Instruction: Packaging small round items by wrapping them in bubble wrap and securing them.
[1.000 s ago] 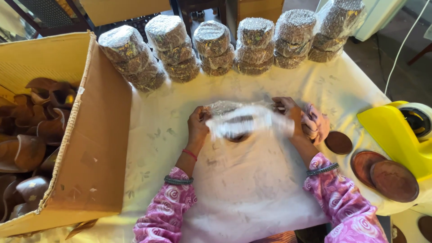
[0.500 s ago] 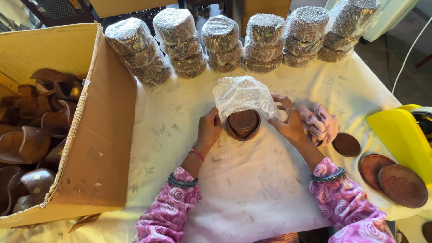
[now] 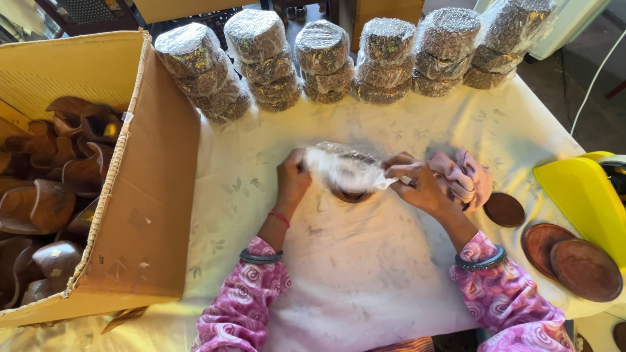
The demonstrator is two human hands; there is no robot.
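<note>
Both of our hands are working at the middle of the white cloth-covered table (image 3: 365, 274). Our left hand (image 3: 291, 182) is pinching one end of a sheet of clear bubble wrap (image 3: 344, 171), fingers closed on it, and our right hand (image 3: 417, 186) is gripping the other end, also closed. We are stretching the wrap over a small round dark wooden bowl (image 3: 351, 194), which is sitting on the cloth just under the sheet, only its lower rim showing; the wrap is blurred, so we cannot tell how far around it reaches.

We judge this to be the wrapping step, with the bowl not yet fully covered. Next we would need to tuck both ends under the bowl and keep the sheet tight.

Along the far edge a row of bubble-wrapped stacked bundles (image 3: 323, 62) is standing. At the left edge an open cardboard box (image 3: 156, 215) is holding more brown wooden pieces (image 3: 39, 202). Just beside our right hand a pink crumpled cloth (image 3: 466, 176) is lying, with flat round wooden discs (image 3: 574, 261) near the right edge.
</note>
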